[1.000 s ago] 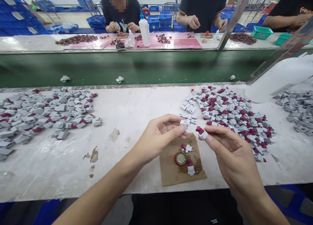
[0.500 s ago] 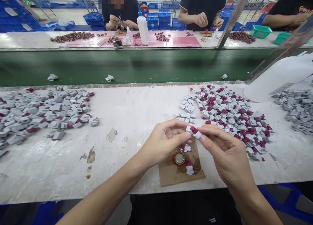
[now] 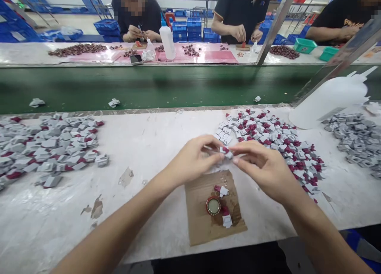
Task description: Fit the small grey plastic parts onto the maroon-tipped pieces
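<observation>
Both hands pinch a small white-and-maroon plastic piece (image 3: pixel 225 150) above the table, fingertips meeting around it. My left hand (image 3: pixel 195 159) grips its left side between thumb and fingers. At the other side, my right hand (image 3: pixel 264 167) has thumb and forefinger closed on it; the fingertips partly hide the piece. Below the hands lies a brown cardboard sheet (image 3: pixel 198 228) with a wet, dark stain. On it rests a round red-rimmed cap (image 3: pixel 213 206), hollow side up. Beside the cap are two white-and-maroon pieces, an upper one (image 3: pixel 223 191) and a lower one (image 3: pixel 227 221).
A heap of white-and-maroon pieces (image 3: pixel 268 131) spreads behind my right hand, another heap (image 3: pixel 50 143) at left. Grey parts (image 3: pixel 357 139) lie far right near a white bottle (image 3: pixel 324 99). Past the green belt (image 3: pixel 166 83), several people work at a second table.
The view has shifted, so the table scene sits lower and further left. Both hands have moved away from the cardboard, uncovering more of it, and the held piece has turned.
</observation>
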The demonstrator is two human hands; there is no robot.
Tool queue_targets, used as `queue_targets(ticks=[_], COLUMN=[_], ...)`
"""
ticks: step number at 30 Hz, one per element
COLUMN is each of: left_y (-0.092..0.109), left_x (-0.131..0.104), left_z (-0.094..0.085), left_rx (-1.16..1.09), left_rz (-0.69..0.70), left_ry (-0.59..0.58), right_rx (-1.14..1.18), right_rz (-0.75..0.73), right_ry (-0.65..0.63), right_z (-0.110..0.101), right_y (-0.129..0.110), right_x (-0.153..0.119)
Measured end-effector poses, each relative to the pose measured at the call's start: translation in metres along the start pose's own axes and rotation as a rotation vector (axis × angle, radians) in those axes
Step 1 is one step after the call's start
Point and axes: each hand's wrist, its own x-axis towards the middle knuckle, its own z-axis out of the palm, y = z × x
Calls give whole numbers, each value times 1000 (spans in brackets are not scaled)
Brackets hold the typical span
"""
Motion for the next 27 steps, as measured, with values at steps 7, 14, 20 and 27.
queue_targets(ticks=[7, 14, 20, 27], left_y=[-32, -66, -60, -38], left_x=[105, 139, 110, 17], left_z=[-71, -112, -90, -16], left_rx=[284, 379, 545, 452], left_rz=[-201, -297, -164, 20], left_ry=[534, 671, 655, 37], right_rx=[-640, -767, -685, -296], right_rz=[189, 416, 274, 68], right_ry=[384, 315, 234, 66], right_z=[-66, -68, -55, -41], right_y=[20, 57, 32, -9], right_x=[146, 235, 224, 62])
